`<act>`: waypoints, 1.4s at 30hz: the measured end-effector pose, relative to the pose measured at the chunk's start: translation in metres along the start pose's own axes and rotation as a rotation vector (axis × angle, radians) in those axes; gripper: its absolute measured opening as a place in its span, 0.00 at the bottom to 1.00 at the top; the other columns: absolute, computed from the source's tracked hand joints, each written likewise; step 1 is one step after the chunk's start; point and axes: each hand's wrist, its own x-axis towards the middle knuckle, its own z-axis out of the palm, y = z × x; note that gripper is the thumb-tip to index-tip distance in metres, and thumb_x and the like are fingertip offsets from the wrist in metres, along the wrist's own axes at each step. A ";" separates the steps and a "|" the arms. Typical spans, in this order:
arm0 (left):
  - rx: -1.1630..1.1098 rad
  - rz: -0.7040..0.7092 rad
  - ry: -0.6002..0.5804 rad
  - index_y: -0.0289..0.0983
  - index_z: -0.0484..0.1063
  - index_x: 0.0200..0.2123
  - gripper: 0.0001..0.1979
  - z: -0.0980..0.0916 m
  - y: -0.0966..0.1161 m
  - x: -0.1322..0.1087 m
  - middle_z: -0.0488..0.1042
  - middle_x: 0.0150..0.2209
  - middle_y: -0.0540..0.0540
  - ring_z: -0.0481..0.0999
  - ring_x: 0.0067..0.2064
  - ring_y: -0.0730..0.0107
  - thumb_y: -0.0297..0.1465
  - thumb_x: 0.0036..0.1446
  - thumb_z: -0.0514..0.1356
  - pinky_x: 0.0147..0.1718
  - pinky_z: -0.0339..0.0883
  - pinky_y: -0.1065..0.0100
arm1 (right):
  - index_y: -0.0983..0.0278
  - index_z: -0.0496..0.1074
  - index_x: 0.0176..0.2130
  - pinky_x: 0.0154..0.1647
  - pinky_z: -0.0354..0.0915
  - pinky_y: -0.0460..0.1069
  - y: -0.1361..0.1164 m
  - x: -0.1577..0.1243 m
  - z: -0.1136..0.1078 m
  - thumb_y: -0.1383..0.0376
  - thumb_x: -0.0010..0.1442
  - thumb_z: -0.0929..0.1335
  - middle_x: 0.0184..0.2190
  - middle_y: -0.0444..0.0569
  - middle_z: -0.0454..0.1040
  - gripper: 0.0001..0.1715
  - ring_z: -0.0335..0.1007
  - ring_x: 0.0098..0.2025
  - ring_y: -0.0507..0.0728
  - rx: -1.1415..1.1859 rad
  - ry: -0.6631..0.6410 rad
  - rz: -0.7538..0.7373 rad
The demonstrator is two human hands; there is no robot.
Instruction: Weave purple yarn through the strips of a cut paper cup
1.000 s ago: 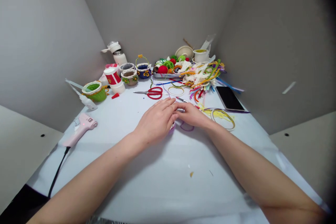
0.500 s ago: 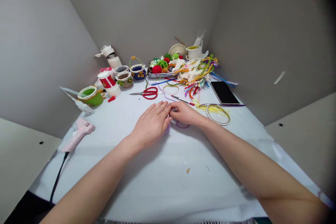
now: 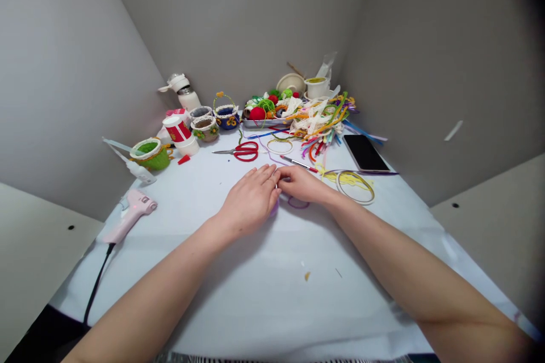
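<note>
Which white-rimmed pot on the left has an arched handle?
The dark blue pot with orange flowers: a yellowish handle arches above it; the green pot, brown pot and grey pot show no arch.

I see the left hand (image 3: 250,199) and right hand (image 3: 301,183) touching over a mostly hidden purple thing (image 3: 275,207); a glue gun (image 3: 129,216) lies by the desk's (image 3: 255,295) left edge, a phone (image 3: 366,153) by its right.
</note>
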 end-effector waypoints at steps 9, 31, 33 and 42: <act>-0.017 -0.010 -0.012 0.32 0.58 0.61 0.24 0.001 0.000 -0.001 0.55 0.64 0.39 0.53 0.65 0.64 0.35 0.65 0.42 0.64 0.46 0.57 | 0.67 0.74 0.34 0.39 0.64 0.47 -0.002 -0.001 -0.002 0.70 0.53 0.62 0.34 0.46 0.78 0.13 0.71 0.36 0.54 -0.018 -0.004 0.013; -0.400 0.257 -0.199 0.37 0.76 0.35 0.11 -0.045 -0.057 -0.022 0.76 0.35 0.47 0.73 0.36 0.73 0.31 0.60 0.54 0.36 0.63 0.73 | 0.64 0.74 0.40 0.39 0.66 0.49 -0.007 -0.001 -0.004 0.63 0.58 0.63 0.35 0.47 0.77 0.14 0.71 0.37 0.55 -0.018 -0.079 0.099; -0.385 0.253 -0.192 0.36 0.76 0.33 0.10 -0.043 -0.057 -0.021 0.76 0.33 0.48 0.72 0.34 0.73 0.30 0.60 0.54 0.34 0.62 0.73 | 0.62 0.72 0.46 0.47 0.64 0.52 -0.014 -0.004 -0.007 0.63 0.60 0.62 0.44 0.49 0.75 0.16 0.70 0.45 0.57 -0.070 0.043 0.042; -0.399 0.253 -0.146 0.35 0.75 0.32 0.10 -0.037 -0.057 -0.021 0.75 0.32 0.47 0.71 0.33 0.73 0.27 0.58 0.53 0.33 0.60 0.74 | 0.57 0.74 0.44 0.48 0.53 0.57 -0.064 -0.019 -0.004 0.53 0.60 0.65 0.38 0.50 0.76 0.16 0.64 0.45 0.60 -0.417 -0.068 -0.348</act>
